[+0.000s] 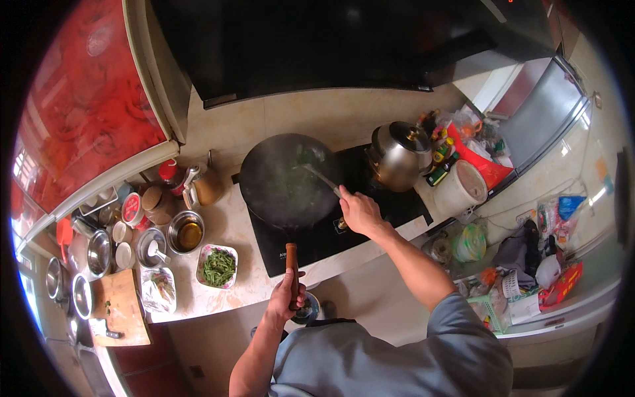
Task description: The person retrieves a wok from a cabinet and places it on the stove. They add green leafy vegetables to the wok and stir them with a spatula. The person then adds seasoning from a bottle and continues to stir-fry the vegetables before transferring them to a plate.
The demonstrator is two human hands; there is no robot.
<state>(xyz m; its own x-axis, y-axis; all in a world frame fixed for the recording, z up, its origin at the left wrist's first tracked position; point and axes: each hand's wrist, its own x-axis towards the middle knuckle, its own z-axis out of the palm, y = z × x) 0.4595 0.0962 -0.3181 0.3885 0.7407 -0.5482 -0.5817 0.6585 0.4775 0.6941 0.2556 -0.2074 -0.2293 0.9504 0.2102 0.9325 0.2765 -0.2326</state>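
A large dark wok (263, 198) sits on the left burner of a black glass gas hob (278, 260). Steam rises from it and blurs the green leafy food (307, 158) inside. My left hand (287, 294) grips the wok's brown wooden handle (291, 258), which points toward me. In my right hand (359, 211) is the grey handle of a metal spatula (321, 177); its head reaches in among the greens and is hard to make out through the steam.
Left of the hob stand a dish of green beans (218, 266), a steel bowl of oil (190, 234), a foil-lined dish (158, 290) and a cutting board (119, 302) with a cleaver (105, 328). A lidded steel pot (401, 154) occupies the right burner. The range hood (317, 49) hangs above.
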